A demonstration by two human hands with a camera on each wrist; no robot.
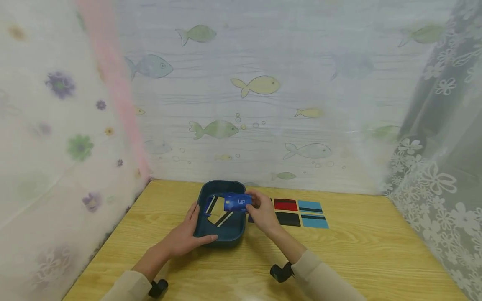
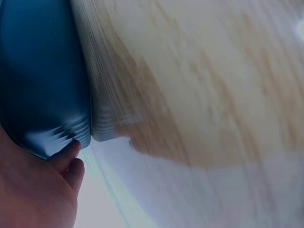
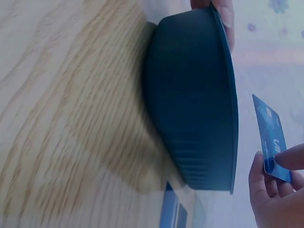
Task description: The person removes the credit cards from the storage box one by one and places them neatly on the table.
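Note:
A dark blue plastic bin (image 1: 222, 239) stands on the table. My left hand (image 1: 184, 238) holds it at the near left corner, fingers along the outer wall and thumb at the front rim; the left wrist view shows fingertips (image 2: 71, 151) against the ridged wall. Above the bin's right side, my right hand (image 1: 264, 212) pinches a blue VIP card (image 1: 237, 202) between thumb and fingers. That card (image 3: 270, 130) is tilted and apart from the rim in the right wrist view. Inside lie gold cards (image 1: 217, 220) with dark stripes, overlapping a blue card partly hidden beneath.
To the right of the bin are laid a red card (image 1: 285, 205) with a black stripe, a black card (image 1: 288, 219) and two light blue cards (image 1: 314, 221). More cards there are partly hidden by my right hand. Printed curtains (image 1: 260, 125) surround the wooden table (image 1: 361, 251).

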